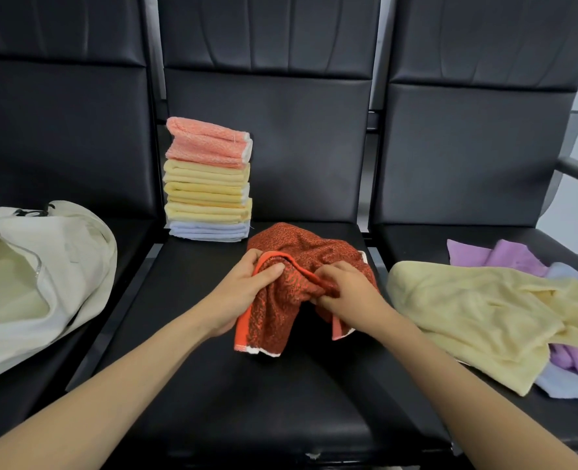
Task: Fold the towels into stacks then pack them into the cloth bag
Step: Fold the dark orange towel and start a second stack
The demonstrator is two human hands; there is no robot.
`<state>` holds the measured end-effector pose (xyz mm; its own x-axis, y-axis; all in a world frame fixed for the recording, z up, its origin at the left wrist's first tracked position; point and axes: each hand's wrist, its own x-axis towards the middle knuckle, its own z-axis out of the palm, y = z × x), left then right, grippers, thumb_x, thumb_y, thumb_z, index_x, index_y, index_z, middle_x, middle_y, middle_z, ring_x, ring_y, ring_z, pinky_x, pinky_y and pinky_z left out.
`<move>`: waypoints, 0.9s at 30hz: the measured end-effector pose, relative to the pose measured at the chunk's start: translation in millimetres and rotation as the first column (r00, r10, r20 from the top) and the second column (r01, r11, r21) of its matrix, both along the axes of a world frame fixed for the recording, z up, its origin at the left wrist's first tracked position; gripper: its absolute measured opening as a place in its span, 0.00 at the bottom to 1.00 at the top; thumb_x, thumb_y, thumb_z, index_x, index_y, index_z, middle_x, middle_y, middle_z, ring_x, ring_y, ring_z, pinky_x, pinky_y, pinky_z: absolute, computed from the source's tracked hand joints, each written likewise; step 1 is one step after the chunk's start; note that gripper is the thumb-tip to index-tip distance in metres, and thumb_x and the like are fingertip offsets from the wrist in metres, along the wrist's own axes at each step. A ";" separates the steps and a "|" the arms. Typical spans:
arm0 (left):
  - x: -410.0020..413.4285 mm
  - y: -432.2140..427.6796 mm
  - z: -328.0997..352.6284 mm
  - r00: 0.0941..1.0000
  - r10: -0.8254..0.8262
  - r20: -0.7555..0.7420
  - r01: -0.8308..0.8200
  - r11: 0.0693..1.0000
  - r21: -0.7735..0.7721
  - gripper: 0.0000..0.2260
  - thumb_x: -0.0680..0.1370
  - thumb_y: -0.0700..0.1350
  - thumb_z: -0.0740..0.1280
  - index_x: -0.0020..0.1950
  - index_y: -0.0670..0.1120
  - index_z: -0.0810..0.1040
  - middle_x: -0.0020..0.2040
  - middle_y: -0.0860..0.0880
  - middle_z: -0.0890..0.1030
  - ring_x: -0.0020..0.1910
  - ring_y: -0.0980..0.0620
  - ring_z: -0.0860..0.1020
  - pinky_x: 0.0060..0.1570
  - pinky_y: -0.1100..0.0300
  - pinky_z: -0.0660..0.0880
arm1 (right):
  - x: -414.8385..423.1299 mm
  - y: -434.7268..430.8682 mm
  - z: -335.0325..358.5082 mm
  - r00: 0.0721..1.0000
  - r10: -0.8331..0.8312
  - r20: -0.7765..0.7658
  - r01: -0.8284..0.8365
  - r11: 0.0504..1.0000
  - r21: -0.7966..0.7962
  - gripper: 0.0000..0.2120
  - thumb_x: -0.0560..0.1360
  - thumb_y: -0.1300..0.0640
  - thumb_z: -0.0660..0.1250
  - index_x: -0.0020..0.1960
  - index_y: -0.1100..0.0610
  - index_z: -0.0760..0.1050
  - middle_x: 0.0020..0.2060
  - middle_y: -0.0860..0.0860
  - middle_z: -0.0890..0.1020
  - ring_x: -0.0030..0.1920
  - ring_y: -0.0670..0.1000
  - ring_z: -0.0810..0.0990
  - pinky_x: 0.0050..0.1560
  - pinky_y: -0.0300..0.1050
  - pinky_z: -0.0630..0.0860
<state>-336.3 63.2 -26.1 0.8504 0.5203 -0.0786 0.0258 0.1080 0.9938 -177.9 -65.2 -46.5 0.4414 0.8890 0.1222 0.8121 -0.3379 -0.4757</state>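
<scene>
Pinching orange-red towel (pixel 301 252) hem in left hand (pixel 243 293) and right hand (pixel 348 296), front-right of folded towel stack (pixel 208 179); probably soft, limp, light, so best taken at corners

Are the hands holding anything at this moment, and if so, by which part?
Both hold the crumpled orange-red towel. The left hand grips its orange hem edge; the right hand pinches bunched fabric along the same edge.

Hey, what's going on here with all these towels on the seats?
A person's left hand and right hand grip a crumpled orange-red towel over the middle seat. A folded stack stands behind it. Unfolded towels lie heaped on the right seat; the cloth bag lies on the left seat.
</scene>
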 end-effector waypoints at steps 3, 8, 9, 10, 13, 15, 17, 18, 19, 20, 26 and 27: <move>-2.4 2.8 0.7 0.998 -0.045 0.053 0.044 0.999 0.016 0.06 0.80 0.42 0.62 0.56 0.45 0.74 0.47 0.49 0.80 0.45 0.56 0.80 0.46 0.63 0.77 | 6.8 -5.1 4.2 0.994 0.007 0.106 0.002 0.997 -0.079 0.24 0.69 0.53 0.74 0.63 0.50 0.72 0.55 0.50 0.70 0.59 0.52 0.68 0.58 0.46 0.69; -4.5 -2.8 7.0 0.993 -0.103 0.060 0.101 0.994 0.034 0.09 0.77 0.48 0.64 0.54 0.49 0.81 0.48 0.52 0.84 0.49 0.54 0.82 0.48 0.63 0.77 | 10.6 -10.0 11.0 0.946 0.086 0.312 -0.020 0.978 -0.209 0.15 0.75 0.58 0.64 0.61 0.54 0.75 0.56 0.52 0.76 0.59 0.55 0.74 0.56 0.48 0.72; -5.9 -1.2 8.9 0.995 -0.086 0.057 0.080 0.992 0.097 0.10 0.76 0.49 0.65 0.53 0.50 0.82 0.49 0.52 0.84 0.50 0.54 0.82 0.50 0.62 0.77 | 13.4 -13.0 16.0 0.967 0.058 0.250 -0.013 0.984 -0.178 0.13 0.76 0.61 0.61 0.58 0.54 0.78 0.53 0.51 0.79 0.57 0.53 0.76 0.54 0.45 0.72; -8.1 3.2 10.5 0.997 -0.069 0.039 0.060 0.980 0.192 0.11 0.74 0.51 0.68 0.54 0.51 0.82 0.50 0.53 0.84 0.52 0.55 0.81 0.52 0.62 0.76 | 17.6 -15.8 21.2 0.990 -0.010 0.143 0.028 0.991 -0.129 0.14 0.76 0.64 0.58 0.55 0.54 0.79 0.50 0.50 0.80 0.53 0.51 0.77 0.51 0.42 0.71; -17.4 23.5 11.8 0.974 -0.035 -0.224 0.163 0.793 0.586 0.22 0.66 0.58 0.76 0.58 0.57 0.78 0.53 0.56 0.81 0.53 0.59 0.78 0.57 0.60 0.73 | 28.8 -24.1 35.1 0.960 -0.191 -0.206 0.213 0.973 0.093 0.11 0.76 0.66 0.54 0.42 0.58 0.74 0.36 0.51 0.77 0.41 0.53 0.75 0.43 0.45 0.70; -21.1 33.0 4.4 0.886 0.036 -0.463 0.356 0.587 0.727 0.25 0.64 0.58 0.77 0.58 0.57 0.75 0.52 0.57 0.75 0.53 0.58 0.74 0.56 0.60 0.72 | 32.3 -25.8 36.5 0.946 -0.186 -0.264 0.218 0.971 0.098 0.12 0.77 0.64 0.54 0.38 0.57 0.70 0.32 0.49 0.73 0.38 0.51 0.73 0.41 0.45 0.68; -21.6 36.1 -7.6 0.782 0.033 -0.623 0.526 0.501 0.687 0.22 0.66 0.56 0.77 0.57 0.52 0.78 0.51 0.55 0.73 0.52 0.56 0.74 0.56 0.59 0.73 | 30.1 -25.8 32.4 0.990 -0.096 -0.105 0.081 0.988 -0.133 0.13 0.79 0.62 0.54 0.37 0.54 0.68 0.35 0.49 0.73 0.42 0.50 0.72 0.42 0.44 0.65; -21.7 35.2 -14.2 0.745 0.004 -0.667 0.576 0.501 0.646 0.19 0.68 0.56 0.76 0.55 0.51 0.80 0.51 0.54 0.74 0.51 0.56 0.75 0.56 0.59 0.74 | 28.3 -25.7 26.6 0.999 -0.031 -0.032 0.022 0.964 -0.267 0.13 0.79 0.61 0.54 0.38 0.53 0.68 0.38 0.50 0.74 0.44 0.50 0.72 0.43 0.43 0.64; -21.3 34.7 -20.6 0.731 -0.014 -0.683 0.598 0.495 0.630 0.16 0.69 0.56 0.74 0.54 0.52 0.81 0.51 0.53 0.74 0.51 0.55 0.75 0.56 0.58 0.74 | 25.6 -25.7 20.8 1.000 0.027 0.007 -0.023 0.928 -0.372 0.12 0.80 0.61 0.54 0.39 0.53 0.68 0.42 0.51 0.75 0.46 0.51 0.72 0.45 0.42 0.64; -20.4 34.4 -26.2 0.739 -0.012 -0.674 0.596 0.478 0.645 0.13 0.70 0.56 0.73 0.51 0.53 0.81 0.51 0.53 0.75 0.51 0.55 0.75 0.56 0.56 0.73 | 24.2 -25.6 15.0 0.997 0.069 0.019 -0.054 0.893 -0.446 0.10 0.80 0.60 0.55 0.42 0.54 0.69 0.44 0.51 0.75 0.48 0.51 0.72 0.46 0.42 0.64; -8.1 16.0 -34.6 0.914 -0.010 -0.406 0.362 0.473 0.803 0.04 0.75 0.50 0.69 0.42 0.53 0.76 0.45 0.55 0.75 0.46 0.59 0.73 0.49 0.62 0.68 | 10.6 -30.9 11.7 0.965 0.120 -0.233 -0.223 0.845 -0.486 0.33 0.66 0.34 0.72 0.66 0.46 0.68 0.62 0.44 0.74 0.61 0.47 0.72 0.65 0.45 0.69; -5.9 10.3 -33.6 0.926 -0.024 -0.376 0.329 0.540 0.775 0.06 0.75 0.48 0.69 0.40 0.53 0.74 0.42 0.55 0.76 0.44 0.60 0.74 0.47 0.63 0.67 | 5.5 -29.7 7.8 0.972 0.167 -0.167 -0.231 0.818 -0.526 0.39 0.64 0.33 0.73 0.69 0.48 0.66 0.64 0.45 0.71 0.63 0.48 0.70 0.67 0.47 0.68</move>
<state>-342.2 73.5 -59.8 0.9444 0.3260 0.0432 0.2424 -0.7788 0.5786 -172.4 -94.9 -38.6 0.2292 0.8683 -0.4399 0.8439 -0.4025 -0.3548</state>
